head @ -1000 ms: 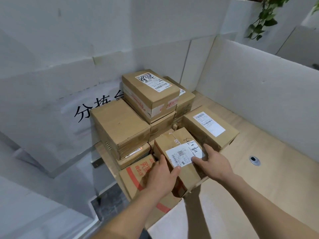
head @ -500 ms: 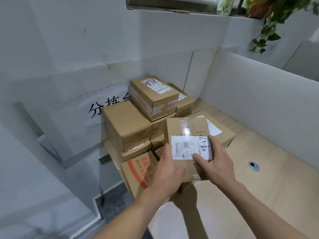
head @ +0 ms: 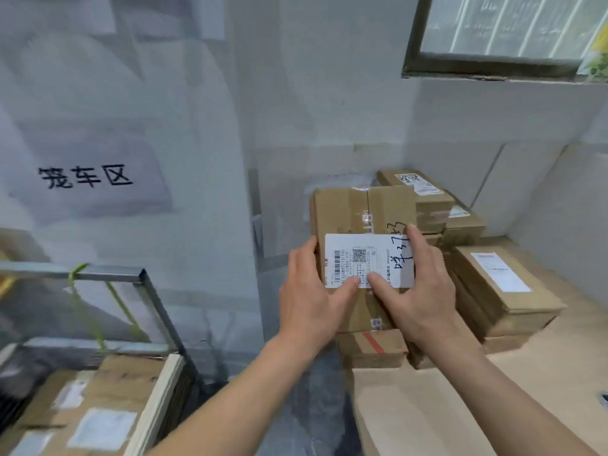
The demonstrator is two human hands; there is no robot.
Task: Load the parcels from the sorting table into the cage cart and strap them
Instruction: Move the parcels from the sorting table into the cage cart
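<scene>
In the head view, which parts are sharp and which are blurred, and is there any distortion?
Head view: the held parcel and both hands, left hand and right hand, are fairly sharp; the cage cart and its boxes at lower left are smeared by motion blur; the window frame tilts from wide-angle distortion; light is soft, without glare.

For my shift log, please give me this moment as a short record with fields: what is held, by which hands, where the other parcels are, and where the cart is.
held item: cardboard parcel with a white shipping label, lifted clear of the pile
left hand: grips the parcel's left edge, thumb on the label
right hand: grips the right edge, thumb on the label
remaining parcels: stacked on the sorting table, right of the held one
cage cart: lower left, parcels already inside
strapping: not yet done
</scene>
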